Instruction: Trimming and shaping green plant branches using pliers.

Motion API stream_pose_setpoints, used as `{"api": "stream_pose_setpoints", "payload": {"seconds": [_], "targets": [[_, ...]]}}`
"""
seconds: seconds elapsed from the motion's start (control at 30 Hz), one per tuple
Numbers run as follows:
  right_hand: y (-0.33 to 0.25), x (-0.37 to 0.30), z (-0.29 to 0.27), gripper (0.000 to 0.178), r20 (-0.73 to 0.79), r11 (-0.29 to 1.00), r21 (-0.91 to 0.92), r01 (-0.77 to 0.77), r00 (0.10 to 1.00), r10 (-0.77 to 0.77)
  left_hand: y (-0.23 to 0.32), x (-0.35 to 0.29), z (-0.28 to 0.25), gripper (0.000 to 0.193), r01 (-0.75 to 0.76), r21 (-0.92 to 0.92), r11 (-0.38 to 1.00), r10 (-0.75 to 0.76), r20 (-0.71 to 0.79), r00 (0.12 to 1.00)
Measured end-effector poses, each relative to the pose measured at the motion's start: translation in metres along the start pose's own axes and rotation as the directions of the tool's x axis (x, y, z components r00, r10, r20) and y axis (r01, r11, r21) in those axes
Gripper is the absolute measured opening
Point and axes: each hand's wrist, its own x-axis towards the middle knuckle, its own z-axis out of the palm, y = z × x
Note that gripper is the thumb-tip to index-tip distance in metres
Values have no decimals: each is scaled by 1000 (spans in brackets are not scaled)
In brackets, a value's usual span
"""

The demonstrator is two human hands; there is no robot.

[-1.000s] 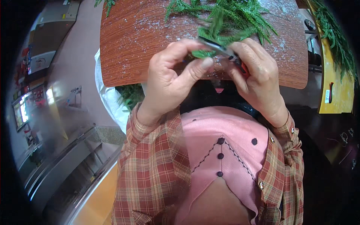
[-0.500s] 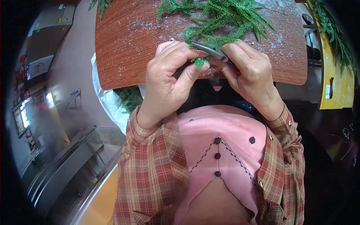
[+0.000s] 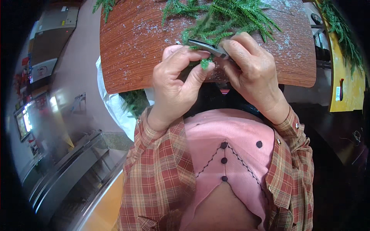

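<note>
- White bag (image 3: 117,106) with dark greenery stood left, beside the counter edge.
- Counter (image 3: 129,63): brown, wood-grained, strewn with white flecks.
- Left hand (image 3: 173,79): thumb and index fingers pinched nearly together, gripping a small green sprig (image 3: 205,64); its tip showed between the fingertips, above the counter's near edge.
- Cutting tool (image 3: 210,47): grey metal blades, slanted just beyond the sprig; contact with it could not be determined.
- Green branches (image 3: 246,17) lay heaped on the counter beyond both hands.
- Right hand (image 3: 252,63): fingers curled firmly around the tool's handle end, mostly hidden.
- Yellow table (image 3: 348,96), far right, carried further greenery.
</note>
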Motion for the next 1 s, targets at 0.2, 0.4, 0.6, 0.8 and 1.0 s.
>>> {"api": "stream_pose_setpoints", "payload": {"seconds": [0.2,0.4,0.6,0.8,1.0], "targets": [[6,-4,2,22,-7,999,-49,12,1000,-12,0,4,-2,16,-135,187,973,128,51,990],[15,-4,3,22,51,997,-51,52,997,-49,-5,8,-4,14,-143,157,977,134,63,989],[12,1,6,22,38,988,-149,37,999,-31,-7,13,-5,14,-204,282,937,193,69,979],[4,-2,-23,23,199,996,-57,-68,977,78,-9,9,-7,17,-105,279,955,144,-124,982],[19,-10,-55,18,17,961,249,-118,993,118,-9,6,-12,20,62,20,998,-58,-175,983]]}}
